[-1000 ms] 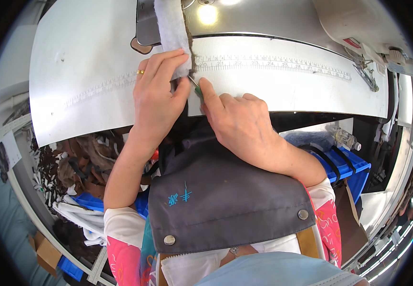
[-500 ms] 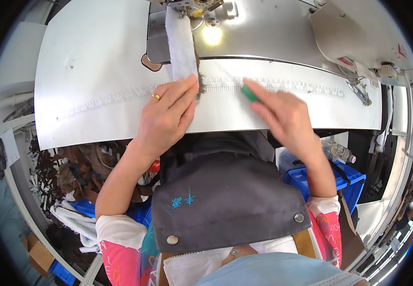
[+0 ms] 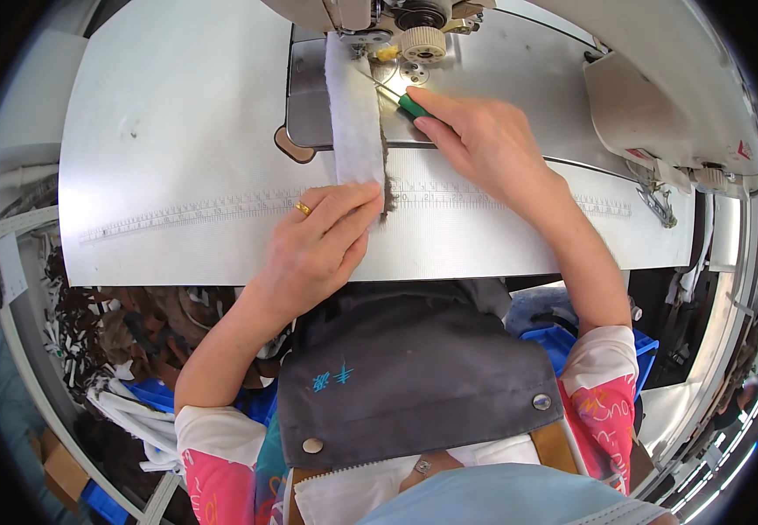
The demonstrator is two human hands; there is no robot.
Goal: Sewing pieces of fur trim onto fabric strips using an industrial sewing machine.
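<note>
Left hand (image 3: 319,248) holds fleece (image 3: 354,114); white strips (image 3: 136,420) overlap blue bin (image 3: 153,395)

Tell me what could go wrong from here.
The right hand holds the green-handled tool close to the sewing machine head, so its tip could catch there. The left hand touches only the near end of the white strip, which might skew. The strip's dark fuzzy edge could fold under.
</note>
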